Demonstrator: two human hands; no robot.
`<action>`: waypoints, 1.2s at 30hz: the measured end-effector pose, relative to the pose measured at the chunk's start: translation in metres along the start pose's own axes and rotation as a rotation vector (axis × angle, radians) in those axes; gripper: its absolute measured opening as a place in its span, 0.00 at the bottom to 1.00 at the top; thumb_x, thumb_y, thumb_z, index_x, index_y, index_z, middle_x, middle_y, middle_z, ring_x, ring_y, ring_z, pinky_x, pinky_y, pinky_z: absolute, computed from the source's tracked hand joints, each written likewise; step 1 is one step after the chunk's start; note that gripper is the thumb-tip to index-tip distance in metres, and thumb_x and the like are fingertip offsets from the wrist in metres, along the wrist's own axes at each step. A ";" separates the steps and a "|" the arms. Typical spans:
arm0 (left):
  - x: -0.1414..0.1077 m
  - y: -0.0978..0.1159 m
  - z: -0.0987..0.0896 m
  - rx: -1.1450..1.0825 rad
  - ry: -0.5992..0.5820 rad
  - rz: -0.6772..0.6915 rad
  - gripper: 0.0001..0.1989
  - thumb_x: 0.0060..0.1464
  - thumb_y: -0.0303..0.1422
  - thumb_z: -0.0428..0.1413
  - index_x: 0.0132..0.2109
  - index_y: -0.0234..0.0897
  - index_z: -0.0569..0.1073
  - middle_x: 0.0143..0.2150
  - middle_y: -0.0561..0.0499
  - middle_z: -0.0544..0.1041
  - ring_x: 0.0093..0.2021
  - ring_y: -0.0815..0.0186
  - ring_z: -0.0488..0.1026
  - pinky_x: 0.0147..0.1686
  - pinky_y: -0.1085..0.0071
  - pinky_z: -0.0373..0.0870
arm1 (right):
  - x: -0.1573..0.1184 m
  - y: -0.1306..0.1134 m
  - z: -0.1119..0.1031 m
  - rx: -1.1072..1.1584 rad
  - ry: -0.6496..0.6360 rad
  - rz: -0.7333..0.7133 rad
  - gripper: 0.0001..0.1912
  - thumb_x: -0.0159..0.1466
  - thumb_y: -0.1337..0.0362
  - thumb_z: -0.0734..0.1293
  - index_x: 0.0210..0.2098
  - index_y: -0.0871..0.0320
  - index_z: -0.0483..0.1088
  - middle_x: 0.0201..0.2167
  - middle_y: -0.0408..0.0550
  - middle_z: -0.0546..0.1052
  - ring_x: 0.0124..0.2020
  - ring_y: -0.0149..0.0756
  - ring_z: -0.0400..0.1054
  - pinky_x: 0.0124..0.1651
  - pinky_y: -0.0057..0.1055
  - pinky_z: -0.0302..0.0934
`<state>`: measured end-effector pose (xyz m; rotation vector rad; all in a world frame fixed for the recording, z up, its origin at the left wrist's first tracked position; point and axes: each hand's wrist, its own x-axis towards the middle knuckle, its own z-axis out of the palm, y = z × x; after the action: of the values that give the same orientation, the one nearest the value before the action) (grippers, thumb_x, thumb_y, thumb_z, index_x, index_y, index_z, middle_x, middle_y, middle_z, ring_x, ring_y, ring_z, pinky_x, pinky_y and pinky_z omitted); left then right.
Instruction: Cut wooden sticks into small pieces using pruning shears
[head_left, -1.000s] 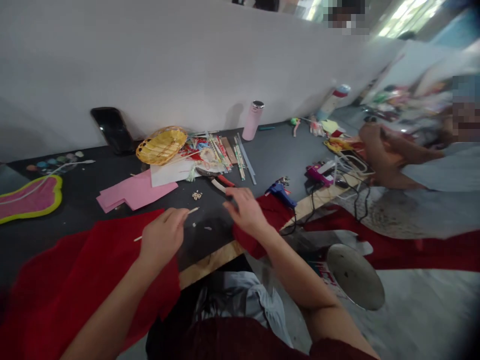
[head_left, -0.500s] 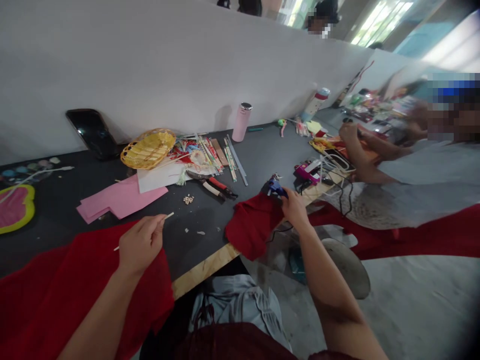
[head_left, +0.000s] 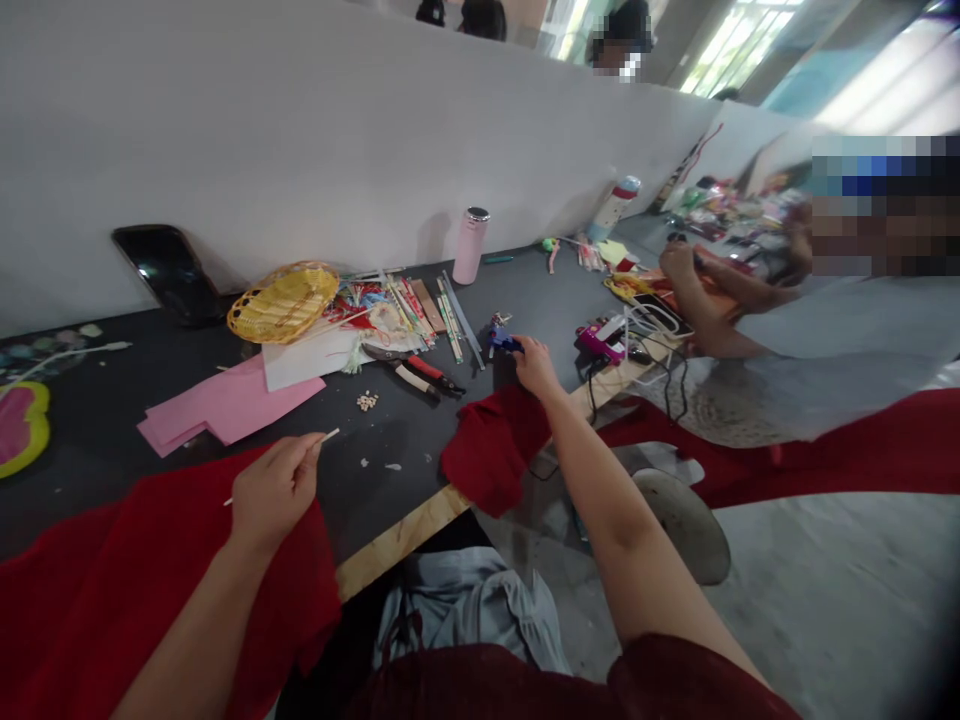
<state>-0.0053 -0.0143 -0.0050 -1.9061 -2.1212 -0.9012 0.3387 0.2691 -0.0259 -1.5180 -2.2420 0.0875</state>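
Above a red cloth at the left, my left hand (head_left: 274, 490) is closed on a thin pale stick (head_left: 330, 435) whose two ends stick out. My right hand (head_left: 536, 366) reaches over the table and has its fingers on a small blue tool (head_left: 504, 340), probably a glue gun. Under my right wrist lies a bunched red cloth (head_left: 495, 450) at the table edge. Between my hands are a little pile of pale beads (head_left: 367, 401) and pliers (head_left: 416, 372) with red and white handles.
Behind are a yellow basket (head_left: 285, 300), a phone (head_left: 166, 272), pink sheets (head_left: 240, 405), colourful strips (head_left: 450, 318) and a pink bottle (head_left: 470, 245). To the right, a purple glue gun (head_left: 601, 342) with cables lies near a co-worker's hands (head_left: 679, 262).
My right hand has moved left and away from me over the table with the blue tool. My left hand still holds the stick. The view has shifted slightly.
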 end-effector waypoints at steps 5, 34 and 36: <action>0.000 -0.001 0.001 -0.005 -0.050 -0.043 0.14 0.61 0.36 0.47 0.45 0.39 0.75 0.38 0.50 0.79 0.37 0.64 0.76 0.35 0.72 0.67 | -0.001 0.005 0.014 -0.078 -0.019 0.056 0.22 0.62 0.70 0.56 0.55 0.60 0.64 0.48 0.58 0.71 0.50 0.45 0.61 0.51 0.41 0.51; 0.000 -0.003 0.005 -0.007 -0.034 -0.074 0.14 0.61 0.37 0.47 0.45 0.40 0.74 0.40 0.49 0.79 0.41 0.63 0.75 0.41 0.70 0.68 | -0.018 -0.161 0.010 0.055 -0.205 -0.399 0.20 0.61 0.54 0.65 0.48 0.59 0.66 0.48 0.57 0.69 0.51 0.47 0.59 0.55 0.43 0.52; 0.000 -0.004 0.005 -0.012 -0.033 -0.076 0.14 0.61 0.37 0.47 0.44 0.39 0.74 0.40 0.48 0.79 0.41 0.62 0.75 0.41 0.69 0.68 | -0.011 -0.165 0.023 0.049 -0.232 -0.378 0.20 0.60 0.54 0.67 0.47 0.60 0.66 0.46 0.58 0.70 0.50 0.48 0.60 0.54 0.43 0.53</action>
<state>-0.0075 -0.0111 -0.0105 -1.8702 -2.2263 -0.9046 0.1897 0.1979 -0.0032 -1.0808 -2.6498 0.2117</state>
